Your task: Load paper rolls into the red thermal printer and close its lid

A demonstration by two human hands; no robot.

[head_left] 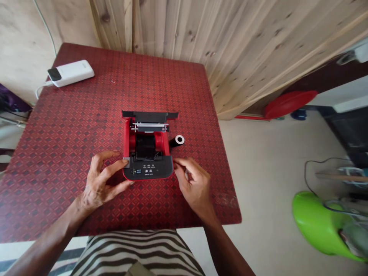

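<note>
A small red and black label printer [148,168] sits on the table with its lid [149,116] raised at the back. Inside its bay is a black roll [145,145]. My left hand [99,184] grips the front left corner, index finger on a grey piece at the edge and thumb against the front. At the right side, my right hand [195,182] has thumb and index finger closed at the printer's edge, its other fingers curled. Close to the printer's right wall lies a black roll with a white core end [179,140].
A white power bank [73,73] with a cable lies at the back left of the red patterned table [161,88]. Wood-panelled wall [178,30] borders the far side. On the floor to the right are a green plastic item [316,226] and cables.
</note>
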